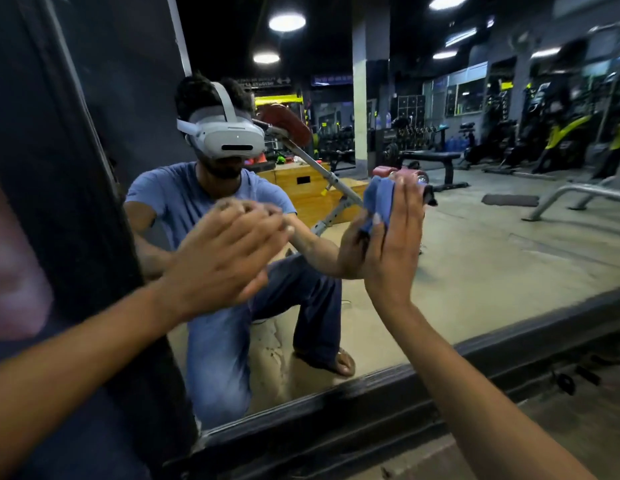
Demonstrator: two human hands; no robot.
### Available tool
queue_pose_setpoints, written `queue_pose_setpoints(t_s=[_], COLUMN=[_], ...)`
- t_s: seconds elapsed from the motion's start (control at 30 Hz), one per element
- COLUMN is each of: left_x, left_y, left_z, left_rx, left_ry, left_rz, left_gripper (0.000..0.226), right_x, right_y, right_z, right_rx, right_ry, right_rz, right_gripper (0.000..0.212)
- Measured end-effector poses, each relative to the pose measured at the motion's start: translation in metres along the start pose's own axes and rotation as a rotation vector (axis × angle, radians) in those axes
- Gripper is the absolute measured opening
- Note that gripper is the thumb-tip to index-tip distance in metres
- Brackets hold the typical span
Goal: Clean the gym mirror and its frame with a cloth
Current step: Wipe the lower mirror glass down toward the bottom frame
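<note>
Fingers: right hand point(393, 244) flat, straight fingers pressing blue cloth point(379, 199) on mirror point(474, 237), centre frame; left hand point(225, 251) flat on glass, holding nothing.
Frame: black frame point(370, 386) runs lower centre.
Technique: keep palm flat, overlap strokes, finish along frame.
Writing: reflected signs upper centre, unreadable.

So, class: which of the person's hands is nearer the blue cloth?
Right. The right hand presses the cloth flat against the mirror. The left hand rests on the glass well to the cloth's left, apart from it.
</note>
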State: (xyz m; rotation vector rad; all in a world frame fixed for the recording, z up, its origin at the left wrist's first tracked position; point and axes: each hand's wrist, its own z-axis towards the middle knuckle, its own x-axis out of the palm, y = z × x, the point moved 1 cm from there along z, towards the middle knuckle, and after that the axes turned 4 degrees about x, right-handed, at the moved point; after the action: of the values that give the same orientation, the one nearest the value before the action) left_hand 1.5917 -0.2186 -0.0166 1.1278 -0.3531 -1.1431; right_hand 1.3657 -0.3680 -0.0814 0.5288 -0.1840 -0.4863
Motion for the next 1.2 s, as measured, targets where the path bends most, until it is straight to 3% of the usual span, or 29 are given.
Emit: queue_pose_setpoints(t_s=[0.13, 0.27, 0.37, 0.43, 0.57, 0.67, 0.77, 0.9, 0.97, 1.1, 1.2], left_x=[-0.006, -0.007, -0.006, -0.004, -0.001, -0.003, -0.009, -0.014, -0.013, -0.010, -0.009], left_y=[0.044, 0.046, 0.044, 0.044, 0.044, 0.046, 0.059, 0.073, 0.071, 0.069, 0.069], left_z=[0.035, 0.037, 0.037, 0.037, 0.036, 0.040, 0.050, 0.056, 0.056, 0.055, 0.055], left_rx=[-0.026, -0.101, -0.114, -0.114, -0.114, -0.120, -0.079, -0.138, -0.190, -0.190, -0.188], left_ry=[-0.027, -0.030, -0.027, -0.038, -0.068, -0.099, -0.121, -0.079, -0.079, -0.070, -0.073], left_rz=[0.043, 0.066, 0.088, 0.098, 0.123, 0.105, 0.096, 0.131, 0.136, 0.129, 0.124], left_gripper=[0.067, 0.074, 0.076, 0.076, 0.075, 0.070, 0.062, 0.071, 0.074, 0.074, 0.073], right_x=[0.011, 0.027, 0.027, 0.024, 0.018, 0.026, 0.034, 0.025, 0.018, 0.010, 0.021], right_y=[0.019, 0.047, 0.044, 0.035, 0.020, 0.044, 0.078, 0.073, 0.051, 0.020, 0.049], right_z=[-0.029, -0.057, -0.040, -0.017, 0.026, 0.015, -0.004, 0.010, 0.023, 0.049, 0.035], right_rx=[-0.084, -0.464, -0.567, -0.403, 0.115, 0.071, -0.136, -0.457, -0.374, 0.162, 0.026], right_ry=[0.042, 0.226, 0.201, 0.079, -0.154, -0.092, 0.082, 0.212, 0.108, -0.126, -0.093], right_rz=[0.014, -0.056, -0.074, -0.038, 0.141, 0.086, 0.041, -0.034, -0.065, 0.099, 0.094], right_gripper=[0.058, 0.064, 0.060, 0.057, 0.058, 0.059, 0.061, 0.059, 0.056, 0.057, 0.056])
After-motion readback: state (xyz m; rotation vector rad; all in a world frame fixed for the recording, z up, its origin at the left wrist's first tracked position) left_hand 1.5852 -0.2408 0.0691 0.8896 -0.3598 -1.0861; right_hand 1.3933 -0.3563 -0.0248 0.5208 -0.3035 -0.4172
